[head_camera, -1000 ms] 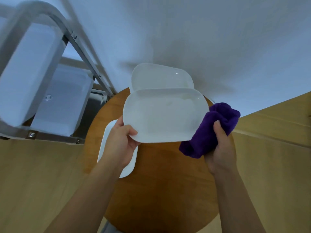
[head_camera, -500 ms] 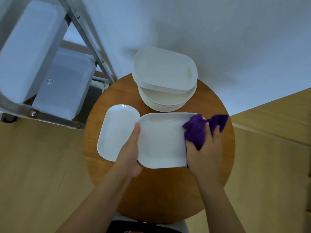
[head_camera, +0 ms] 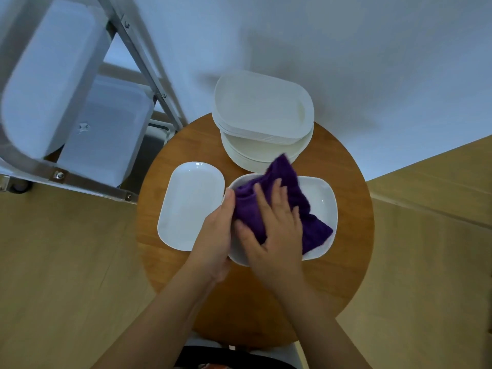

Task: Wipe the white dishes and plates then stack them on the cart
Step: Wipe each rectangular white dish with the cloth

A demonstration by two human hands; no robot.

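Observation:
A white rectangular dish (head_camera: pixel 323 201) lies on the round wooden table (head_camera: pixel 346 235). My left hand (head_camera: pixel 217 235) grips the dish's left rim. My right hand (head_camera: pixel 274 230) presses a purple cloth (head_camera: pixel 300 209) flat into the dish with straight, spread fingers. A smaller white oval plate (head_camera: pixel 190 203) lies flat to the left, partly under my left hand. Behind them stands a stack of white dishes (head_camera: pixel 262 113) on a stack of round plates (head_camera: pixel 255 153).
A metal cart (head_camera: pixel 138 53) with white trays (head_camera: pixel 42 75) stands at the upper left, its frame close to the table's edge. A white wall runs behind the table. Wooden floor surrounds the table on both sides.
The dish came down from the air onto the table. My right hand moved the purple cloth from the dish's right edge to its middle and left part.

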